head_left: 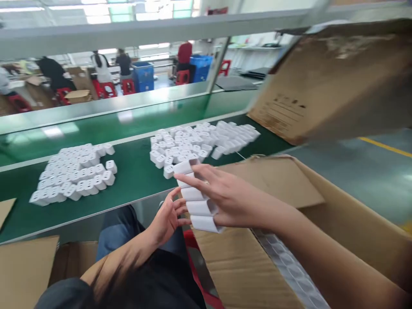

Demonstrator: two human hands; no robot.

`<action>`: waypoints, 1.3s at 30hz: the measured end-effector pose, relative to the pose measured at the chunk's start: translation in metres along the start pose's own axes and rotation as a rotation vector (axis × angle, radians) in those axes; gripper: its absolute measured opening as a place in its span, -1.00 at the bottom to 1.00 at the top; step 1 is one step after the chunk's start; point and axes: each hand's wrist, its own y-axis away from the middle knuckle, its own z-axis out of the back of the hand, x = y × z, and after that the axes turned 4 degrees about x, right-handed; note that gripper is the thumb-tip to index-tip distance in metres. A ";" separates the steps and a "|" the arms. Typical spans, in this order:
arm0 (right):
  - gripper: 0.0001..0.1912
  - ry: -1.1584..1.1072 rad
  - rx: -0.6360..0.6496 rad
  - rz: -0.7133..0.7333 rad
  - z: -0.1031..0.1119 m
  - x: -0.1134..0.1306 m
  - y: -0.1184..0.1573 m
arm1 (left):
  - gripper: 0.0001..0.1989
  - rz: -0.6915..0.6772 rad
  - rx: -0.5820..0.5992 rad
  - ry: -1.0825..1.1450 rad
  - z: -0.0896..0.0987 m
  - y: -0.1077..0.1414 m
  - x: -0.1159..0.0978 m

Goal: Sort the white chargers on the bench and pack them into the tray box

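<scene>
A row of several white plastic housings (197, 194) is gripped in my right hand (222, 193), its fingers stretched along the row above the open box. My left hand (169, 214) is just left of the row, fingers apart and slightly curled, holding nothing. On the dark green table, one group of white pieces (77, 171) stands at the left and a larger group (183, 143) lies in the middle, its right part tilted over. Inside the cardboard box (347, 206) at the lower right, rows of rounded white pieces show partly under my right forearm.
A large tilted carton (309, 81) stands at the right edge of the table (131, 171). Cardboard (25, 266) lies at the lower left. Beyond a green conveyor (128, 116), several people sit on red stools near blue bins (143, 77).
</scene>
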 end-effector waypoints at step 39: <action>-0.47 -1.269 -0.700 -0.751 -0.220 0.007 -0.188 | -0.42 0.091 -0.354 -2.222 0.144 -0.020 -0.123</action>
